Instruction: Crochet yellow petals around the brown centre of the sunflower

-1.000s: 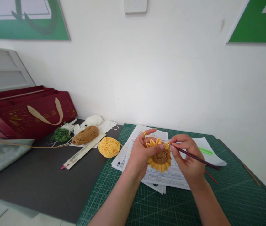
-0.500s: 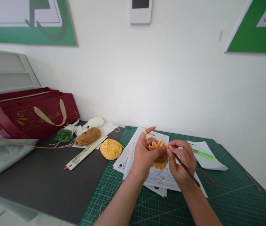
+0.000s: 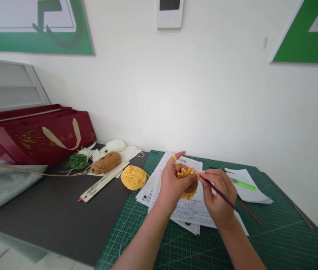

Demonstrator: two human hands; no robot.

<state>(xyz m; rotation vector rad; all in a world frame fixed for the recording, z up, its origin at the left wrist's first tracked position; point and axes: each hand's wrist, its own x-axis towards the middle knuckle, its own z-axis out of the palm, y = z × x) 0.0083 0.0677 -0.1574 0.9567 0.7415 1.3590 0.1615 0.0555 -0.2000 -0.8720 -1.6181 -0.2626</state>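
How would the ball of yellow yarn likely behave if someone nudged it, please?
The ball of yellow yarn would probably roll or wobble, given its rounded shape. It likely squashes easily, being wound from soft-looking strands. Moving it might also disturb the strand running toward the left hand.

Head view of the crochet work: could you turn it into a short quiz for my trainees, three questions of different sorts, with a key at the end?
1. Multiple choice: what does the right hand hold?
A) the green cutter
B) the dark-handled tool
C) the red stick

2. True or false: in the picture, the yellow yarn ball lies to the right of the brown yarn.

3. Fill in the blank: the left hand, with yellow yarn looped around a finger, pinches a crocheted ____ that has yellow petals and a brown centre.

Key: 1. B. 2. True. 3. flower.
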